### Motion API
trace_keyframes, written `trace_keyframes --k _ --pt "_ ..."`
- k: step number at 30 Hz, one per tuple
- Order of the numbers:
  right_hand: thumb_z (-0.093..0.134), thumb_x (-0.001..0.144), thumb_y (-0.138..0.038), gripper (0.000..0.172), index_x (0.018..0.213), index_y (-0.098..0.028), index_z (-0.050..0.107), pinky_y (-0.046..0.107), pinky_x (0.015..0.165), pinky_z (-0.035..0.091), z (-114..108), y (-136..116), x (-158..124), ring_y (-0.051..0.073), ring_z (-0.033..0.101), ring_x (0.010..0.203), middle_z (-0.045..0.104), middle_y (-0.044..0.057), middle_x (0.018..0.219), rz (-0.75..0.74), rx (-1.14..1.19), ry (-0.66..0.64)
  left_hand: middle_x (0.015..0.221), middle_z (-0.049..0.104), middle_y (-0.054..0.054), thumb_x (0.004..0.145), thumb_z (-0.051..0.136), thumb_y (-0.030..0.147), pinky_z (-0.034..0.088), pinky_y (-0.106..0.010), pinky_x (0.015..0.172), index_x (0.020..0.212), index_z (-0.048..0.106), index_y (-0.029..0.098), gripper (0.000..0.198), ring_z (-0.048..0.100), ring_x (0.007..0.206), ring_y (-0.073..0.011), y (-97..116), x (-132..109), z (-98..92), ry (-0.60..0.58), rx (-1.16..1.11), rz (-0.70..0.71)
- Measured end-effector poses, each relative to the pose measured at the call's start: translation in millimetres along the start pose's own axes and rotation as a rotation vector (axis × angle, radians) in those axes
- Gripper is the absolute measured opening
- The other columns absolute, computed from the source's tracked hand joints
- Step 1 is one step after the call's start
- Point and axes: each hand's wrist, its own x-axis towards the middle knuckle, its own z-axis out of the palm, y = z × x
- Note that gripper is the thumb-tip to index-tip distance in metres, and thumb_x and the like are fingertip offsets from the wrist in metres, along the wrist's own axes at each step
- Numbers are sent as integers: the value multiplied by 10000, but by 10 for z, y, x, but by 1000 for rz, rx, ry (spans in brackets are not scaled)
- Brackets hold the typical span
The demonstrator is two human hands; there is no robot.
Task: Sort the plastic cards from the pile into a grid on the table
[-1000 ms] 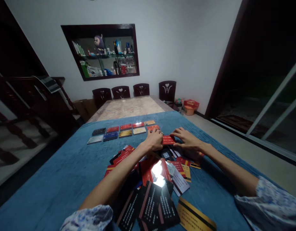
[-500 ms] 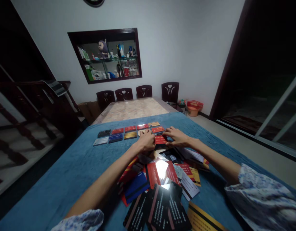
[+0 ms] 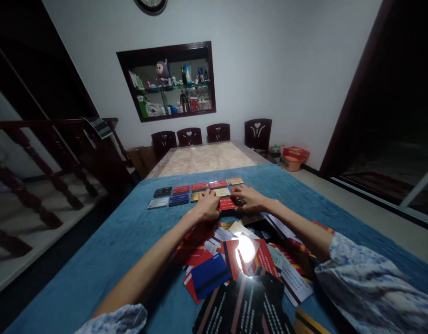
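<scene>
A red card stack (image 3: 226,203) lies between my two hands, above the loose pile. My left hand (image 3: 208,205) is closed at its left edge, fingers bent against it. At its right side my right hand (image 3: 247,199) curls its fingers round the edge. Small stacks form two rows on the blue cloth: black (image 3: 162,191), several red, yellow (image 3: 234,181), white-grey (image 3: 158,202), blue (image 3: 179,199) and cream (image 3: 221,191). Nearer me spreads a loose heap with a blue card (image 3: 210,274), red cards and black cards (image 3: 246,306).
The blue cloth (image 3: 130,232) covers the near part of a marble-topped table (image 3: 200,157). Dark chairs (image 3: 258,133) stand at its far end. A railing (image 3: 54,124) is at the left, and an orange bucket (image 3: 292,163) on the floor at the right.
The view has shifted, so the scene sits further right. My hands have moved slightly left relative to the rows, and the red stack lies nearer the left columns, below the cream one.
</scene>
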Motion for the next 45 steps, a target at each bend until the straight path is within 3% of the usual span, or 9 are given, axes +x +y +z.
trace_keyframes --k 9,19,24,30,45 --pt "726 789 -367 327 1069 -199 703 336 847 438 34 -76 346 321 504 1192 614 126 1202 -38 -48 -48 1233 590 -163 806 579 234 406 -522 980 1034 640 153 249 464 1219 -333 -228 -36 11 -26 6 -46" --pt "708 803 -343 265 1017 -188 713 327 854 427 13 -142 737 297 546 1120 629 134 1166 -118 -74 -65 1220 587 -153 813 536 185 401 -589 1014 1111 631 195 313 499 1215 -336 -518 -22 28 -17 -44 -95" --pt "741 768 -292 259 996 -169 720 311 850 428 9 -163 928 282 568 1054 646 132 1110 -120 -76 -60 1194 596 -168 811 562 210 386 -597 1033 950 664 159 179 504 1211 -353 -659 48 42 -17 -12 -121" --pt "755 752 -269 248 973 -162 725 295 863 422 19 -129 1126 267 572 1043 657 127 1079 -127 -79 -67 1227 598 -164 804 594 214 402 -568 1019 987 660 163 201 510 1218 -356 -785 140 27 -14 -8 -154" --pt "740 778 -344 368 1111 -190 718 282 842 441 46 -64 1609 291 535 1155 639 131 1220 -38 -153 -95 1219 590 -190 771 590 232 426 -584 984 1002 679 142 263 474 1206 -366 -1132 455 56 -29 -3 -221"
